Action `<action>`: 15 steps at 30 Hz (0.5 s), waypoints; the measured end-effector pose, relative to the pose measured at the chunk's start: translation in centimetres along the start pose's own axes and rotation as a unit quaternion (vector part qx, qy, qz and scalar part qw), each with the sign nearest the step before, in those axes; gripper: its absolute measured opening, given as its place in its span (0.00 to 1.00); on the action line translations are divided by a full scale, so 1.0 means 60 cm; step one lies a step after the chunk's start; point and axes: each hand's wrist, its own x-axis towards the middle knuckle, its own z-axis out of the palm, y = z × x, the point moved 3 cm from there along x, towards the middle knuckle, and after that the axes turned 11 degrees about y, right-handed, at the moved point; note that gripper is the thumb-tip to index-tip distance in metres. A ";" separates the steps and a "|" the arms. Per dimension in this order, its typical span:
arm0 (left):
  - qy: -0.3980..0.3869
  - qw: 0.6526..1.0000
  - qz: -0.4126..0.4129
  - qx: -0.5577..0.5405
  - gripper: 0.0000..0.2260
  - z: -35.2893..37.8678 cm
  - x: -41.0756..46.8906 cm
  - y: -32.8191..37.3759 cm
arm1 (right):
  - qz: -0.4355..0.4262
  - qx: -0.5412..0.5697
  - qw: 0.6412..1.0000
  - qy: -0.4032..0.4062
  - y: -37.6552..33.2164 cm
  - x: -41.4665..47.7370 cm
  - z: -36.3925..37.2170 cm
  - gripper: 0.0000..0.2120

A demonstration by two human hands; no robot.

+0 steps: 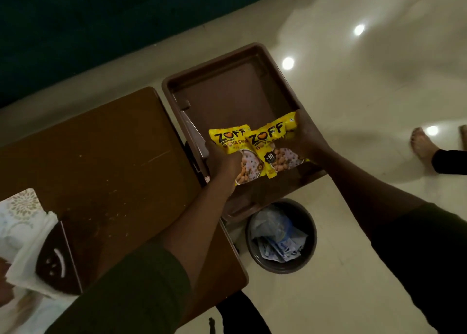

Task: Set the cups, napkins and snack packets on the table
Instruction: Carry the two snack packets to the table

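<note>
Two yellow snack packets lie side by side over a brown tray (pixel 227 63) that sits just right of the brown table (pixel 101 157). My left hand (pixel 222 162) grips the lower edge of the left packet (pixel 231 138). My right hand (pixel 307 141) grips the right side of the right packet (pixel 271 141), which overlaps the left one. A white napkin (pixel 27 253) lies on the table's near left corner beside a dark wooden napkin holder (pixel 55 260). No cups are in view.
A dark round bin (pixel 283 235) with crumpled plastic stands on the shiny tiled floor below the tray. Another person's bare foot (pixel 422 144) is on the floor at the right. A dark sofa (pixel 101 18) runs along the top left.
</note>
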 end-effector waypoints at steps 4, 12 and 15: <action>0.014 0.998 0.044 -0.036 0.25 -0.021 -0.003 0.019 | 0.037 0.051 0.997 0.054 -0.008 -0.002 -0.021 0.25; 0.029 0.985 0.075 -0.155 0.16 -0.133 0.020 0.044 | 0.040 0.111 0.990 0.077 -0.100 0.001 -0.025 0.25; 0.039 0.976 0.066 -0.203 0.14 -0.191 0.029 0.037 | 0.030 0.132 0.988 0.076 -0.143 -0.007 -0.004 0.24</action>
